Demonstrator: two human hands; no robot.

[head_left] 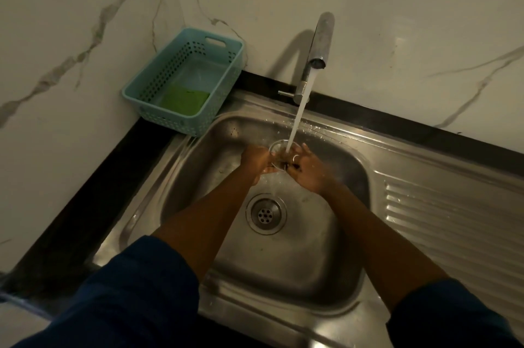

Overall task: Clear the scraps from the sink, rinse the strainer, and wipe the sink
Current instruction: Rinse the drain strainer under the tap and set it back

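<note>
Both hands hold the strainer (282, 153) up under the running water from the tap (319, 55), above the sink (326, 248) basin: the left hand (256, 161) is clamped on its left rim, and the right hand (307, 169) grips its right side with fingers partly spread. The drain (266, 213) below them sits uncovered. A blue basket (158, 86) with a green sponge (185, 100) stands on the bench corner, just beside the sink.
</note>
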